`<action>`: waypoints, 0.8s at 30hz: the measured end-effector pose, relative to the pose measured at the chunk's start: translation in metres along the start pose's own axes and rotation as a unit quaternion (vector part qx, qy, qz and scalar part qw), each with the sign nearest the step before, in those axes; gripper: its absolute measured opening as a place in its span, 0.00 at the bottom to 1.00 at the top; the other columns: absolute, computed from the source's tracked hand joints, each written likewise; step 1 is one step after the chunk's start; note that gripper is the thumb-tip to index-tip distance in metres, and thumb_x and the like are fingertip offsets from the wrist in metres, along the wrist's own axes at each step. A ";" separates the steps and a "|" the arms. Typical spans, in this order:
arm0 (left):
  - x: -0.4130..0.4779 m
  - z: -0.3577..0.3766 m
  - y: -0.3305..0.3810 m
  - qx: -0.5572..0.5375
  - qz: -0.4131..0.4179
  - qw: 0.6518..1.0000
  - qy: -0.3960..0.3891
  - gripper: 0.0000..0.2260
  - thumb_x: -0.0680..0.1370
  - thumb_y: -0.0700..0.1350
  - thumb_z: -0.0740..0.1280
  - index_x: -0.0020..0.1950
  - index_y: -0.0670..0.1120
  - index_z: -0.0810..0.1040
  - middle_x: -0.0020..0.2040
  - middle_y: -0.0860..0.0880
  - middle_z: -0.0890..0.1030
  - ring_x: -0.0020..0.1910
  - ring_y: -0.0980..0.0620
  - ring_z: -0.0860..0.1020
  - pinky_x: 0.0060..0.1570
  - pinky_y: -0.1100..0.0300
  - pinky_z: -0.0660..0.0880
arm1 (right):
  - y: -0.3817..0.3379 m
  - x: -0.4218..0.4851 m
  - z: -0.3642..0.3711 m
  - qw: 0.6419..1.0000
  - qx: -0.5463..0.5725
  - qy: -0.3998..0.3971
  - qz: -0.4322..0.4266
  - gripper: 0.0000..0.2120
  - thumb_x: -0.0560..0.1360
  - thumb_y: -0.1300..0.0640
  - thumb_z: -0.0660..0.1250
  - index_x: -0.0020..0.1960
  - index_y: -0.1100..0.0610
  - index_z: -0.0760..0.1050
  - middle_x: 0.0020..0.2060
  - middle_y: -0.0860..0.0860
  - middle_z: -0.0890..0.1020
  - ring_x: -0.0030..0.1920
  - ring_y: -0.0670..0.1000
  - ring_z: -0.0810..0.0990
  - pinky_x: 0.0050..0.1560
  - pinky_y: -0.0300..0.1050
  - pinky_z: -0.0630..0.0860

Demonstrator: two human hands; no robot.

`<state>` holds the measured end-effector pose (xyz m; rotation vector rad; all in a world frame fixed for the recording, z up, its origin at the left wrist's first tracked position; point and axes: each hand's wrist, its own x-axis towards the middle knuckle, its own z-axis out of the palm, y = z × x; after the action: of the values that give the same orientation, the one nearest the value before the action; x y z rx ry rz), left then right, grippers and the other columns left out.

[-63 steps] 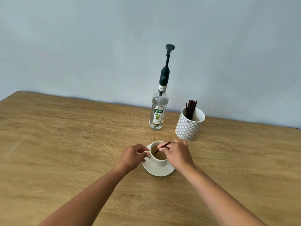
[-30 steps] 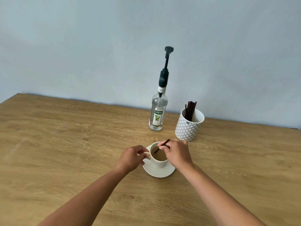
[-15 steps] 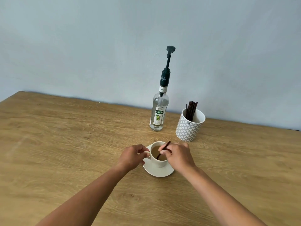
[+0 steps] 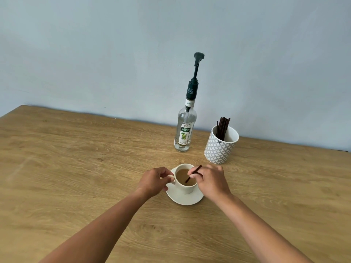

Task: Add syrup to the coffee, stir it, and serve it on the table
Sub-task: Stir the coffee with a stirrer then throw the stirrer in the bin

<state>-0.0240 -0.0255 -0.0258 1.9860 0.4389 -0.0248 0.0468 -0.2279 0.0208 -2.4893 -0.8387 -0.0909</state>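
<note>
A white cup of milky coffee stands on a white saucer in the middle of the wooden table. My left hand pinches the cup's handle on its left side. My right hand holds a dark stir stick, tilted, with its lower end dipped in the coffee. A clear syrup bottle with a dark pump top stands upright behind the cup, near the wall.
A patterned white holder with several dark stir sticks stands to the right of the bottle. A pale blue wall runs along the table's far edge. The table's left corner shows at the far left.
The stir stick's lower end has shifted inside the cup, from the cup's left side towards its middle. My left hand has stayed on the handle. Cup and saucer have not moved.
</note>
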 end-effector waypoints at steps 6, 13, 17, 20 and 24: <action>0.000 0.000 0.000 0.008 0.005 1.000 -0.003 0.05 0.75 0.47 0.75 0.41 0.57 0.83 0.45 0.56 0.86 0.32 0.54 0.86 0.44 0.55 0.83 | 0.002 0.003 0.000 0.998 -0.045 0.009 0.038 0.08 0.77 0.52 0.66 0.48 0.42 0.83 0.46 0.34 0.84 0.51 0.44 0.76 0.55 0.45 0.59; 0.001 0.000 -0.001 0.011 0.007 1.000 -0.001 0.05 0.75 0.47 0.74 0.41 0.57 0.83 0.45 0.56 0.86 0.31 0.54 0.86 0.43 0.56 0.83 | 0.003 0.000 -0.002 0.999 -0.010 -0.015 0.026 0.06 0.76 0.53 0.68 0.47 0.42 0.82 0.46 0.35 0.84 0.52 0.44 0.76 0.59 0.48 0.61; 0.001 0.000 0.000 0.021 0.010 1.000 -0.002 0.05 0.75 0.47 0.74 0.41 0.58 0.83 0.45 0.56 0.86 0.31 0.54 0.86 0.42 0.57 0.81 | -0.003 0.005 0.000 0.999 -0.018 -0.014 0.024 0.08 0.77 0.54 0.67 0.47 0.43 0.84 0.46 0.36 0.85 0.52 0.45 0.75 0.57 0.47 0.61; 0.001 -0.001 0.000 0.022 0.009 1.000 -0.007 0.04 0.75 0.48 0.74 0.42 0.57 0.83 0.45 0.55 0.86 0.32 0.54 0.86 0.43 0.57 0.82 | 0.001 0.008 -0.006 0.997 -0.072 -0.007 0.035 0.09 0.78 0.52 0.65 0.49 0.42 0.83 0.47 0.35 0.84 0.50 0.45 0.75 0.53 0.46 0.61; 0.002 0.000 0.000 0.021 0.007 1.000 -0.005 0.03 0.75 0.47 0.74 0.43 0.56 0.83 0.46 0.55 0.86 0.32 0.54 0.86 0.41 0.58 0.82 | 0.006 0.004 -0.007 0.997 -0.069 -0.021 0.038 0.07 0.77 0.50 0.66 0.49 0.40 0.81 0.46 0.36 0.84 0.51 0.44 0.74 0.56 0.47 0.63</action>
<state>-0.0223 -0.0244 -0.0261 2.0286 0.4207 -0.0354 0.0543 -0.2331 0.0255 -2.6578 -0.7783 -0.0716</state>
